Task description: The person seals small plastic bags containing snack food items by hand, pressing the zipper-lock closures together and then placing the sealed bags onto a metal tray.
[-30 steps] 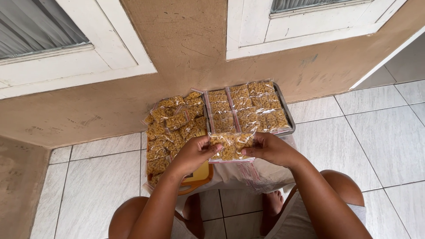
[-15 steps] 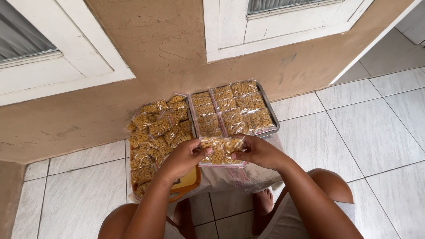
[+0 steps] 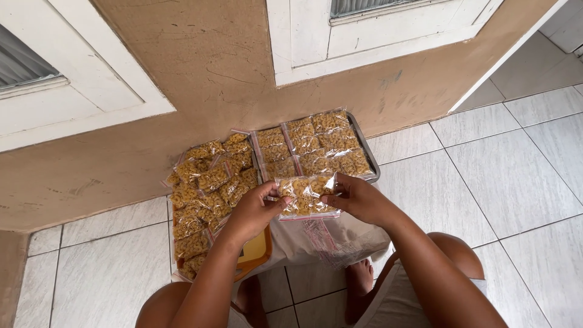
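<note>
clear snack bag [image 3: 305, 195], one, pinched between left hand [image 3: 254, 212] and right hand [image 3: 358, 199] fingers

Bare pale floor tiles [image 3: 516, 176] right of the grey metal tray of neatly laid snack packets [image 3: 316, 146] give open passage, same for the tiles at lower left. Straight ahead, the tan plaster wall [image 3: 200, 73] and white-framed shutters [image 3: 376, 30] block reach just behind the tray. The loose heap of clear snack-filled bags [image 3: 206, 194] on the orange tray [image 3: 258, 252] crowds the left side, and crumpled clear plastic bags [image 3: 340, 240] fill the gap before the knees.
</note>
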